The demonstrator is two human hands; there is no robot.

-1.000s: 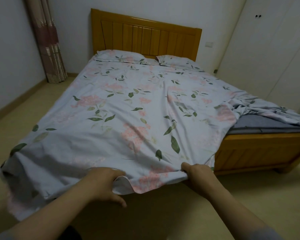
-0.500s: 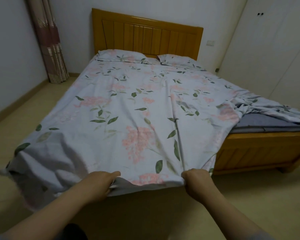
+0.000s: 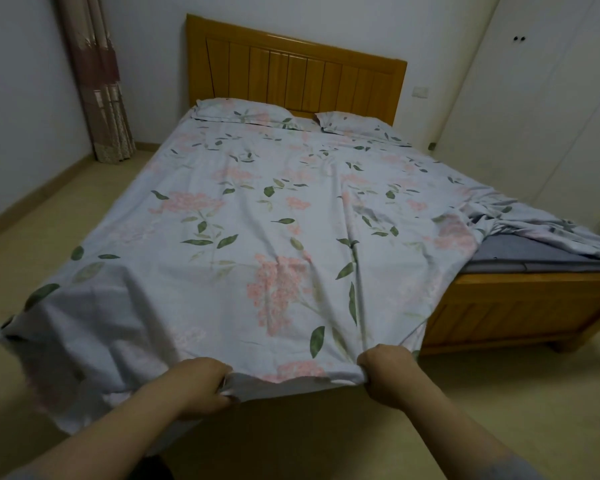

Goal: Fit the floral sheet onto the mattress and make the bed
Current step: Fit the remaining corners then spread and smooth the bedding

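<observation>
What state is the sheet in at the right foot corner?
Bunched: the floral sheet lies crumpled there, leaving the grey mattress bare.

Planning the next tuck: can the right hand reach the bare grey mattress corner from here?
Probably not: the right hand grips the hem of the pale floral sheet, and the grey mattress corner lies far to its right. Nothing blocks the path.
</observation>
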